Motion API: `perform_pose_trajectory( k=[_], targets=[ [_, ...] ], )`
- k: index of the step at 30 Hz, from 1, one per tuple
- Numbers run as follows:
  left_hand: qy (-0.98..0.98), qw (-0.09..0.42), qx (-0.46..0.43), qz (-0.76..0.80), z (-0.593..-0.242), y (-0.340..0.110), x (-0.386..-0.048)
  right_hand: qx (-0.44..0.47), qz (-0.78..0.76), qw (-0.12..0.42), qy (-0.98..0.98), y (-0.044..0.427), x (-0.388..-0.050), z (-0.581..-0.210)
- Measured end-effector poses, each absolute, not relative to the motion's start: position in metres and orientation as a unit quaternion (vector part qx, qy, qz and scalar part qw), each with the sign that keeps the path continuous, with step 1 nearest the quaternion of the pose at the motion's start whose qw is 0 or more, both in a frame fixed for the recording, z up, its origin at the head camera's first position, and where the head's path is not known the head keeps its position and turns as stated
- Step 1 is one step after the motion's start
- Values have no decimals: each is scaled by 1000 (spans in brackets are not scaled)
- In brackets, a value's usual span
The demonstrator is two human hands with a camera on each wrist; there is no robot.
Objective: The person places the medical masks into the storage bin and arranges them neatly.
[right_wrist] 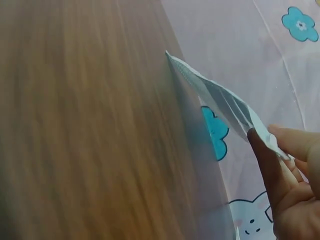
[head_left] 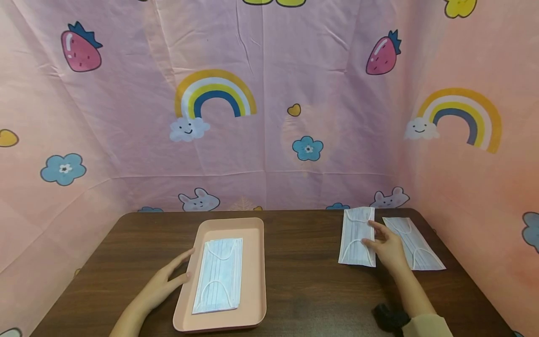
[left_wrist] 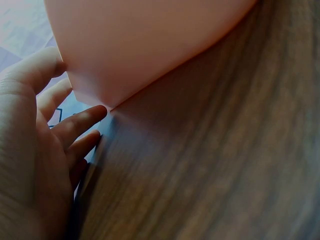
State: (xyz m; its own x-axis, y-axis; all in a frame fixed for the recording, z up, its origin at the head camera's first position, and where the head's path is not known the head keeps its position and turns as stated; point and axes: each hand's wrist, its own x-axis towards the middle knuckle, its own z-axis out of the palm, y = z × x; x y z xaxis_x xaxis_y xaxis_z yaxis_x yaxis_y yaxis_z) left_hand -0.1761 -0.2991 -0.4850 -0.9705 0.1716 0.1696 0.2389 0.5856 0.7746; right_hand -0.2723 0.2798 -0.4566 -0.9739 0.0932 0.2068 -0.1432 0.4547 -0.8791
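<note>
A pink tray (head_left: 252, 281) stands left of the middle with light blue pleated masks (head_left: 219, 276) lying in it, their white ear loops on top. My left hand (head_left: 157, 285) touches the tray's left edge with fingers extended; in the left wrist view the fingertips (left_wrist: 100, 112) are beside the tray wall (left_wrist: 145, 40). At the right, my right hand (head_left: 389, 248) pinches one mask (head_left: 357, 236) by its right edge. The right wrist view shows this mask (right_wrist: 215, 97) edge-on between thumb and fingers of the hand (right_wrist: 295, 185), raised off the table.
Another mask (head_left: 414, 245) lies on the brown table (head_left: 307, 276) to the right of my right hand. A black object (head_left: 389, 318) is by the right wrist. Printed cloth (head_left: 269, 140) hangs behind the table and on both sides.
</note>
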Motion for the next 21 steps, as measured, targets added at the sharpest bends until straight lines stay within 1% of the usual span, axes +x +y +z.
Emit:
perform_pose_trajectory(
  k=[6, 13, 21],
  targets=[
    [-888, 37, -118, -442, -487, -301, -177, 18, 565, 108, -818, 269, -264, -455],
    [-890, 36, -117, -440, -488, -302, -177, 14, 590, 125, -797, 256, -259, -450],
    [-893, 44, -127, -431, -490, -303, -177, 16, 620, 123, -775, 241, -253, -444]
  ],
)
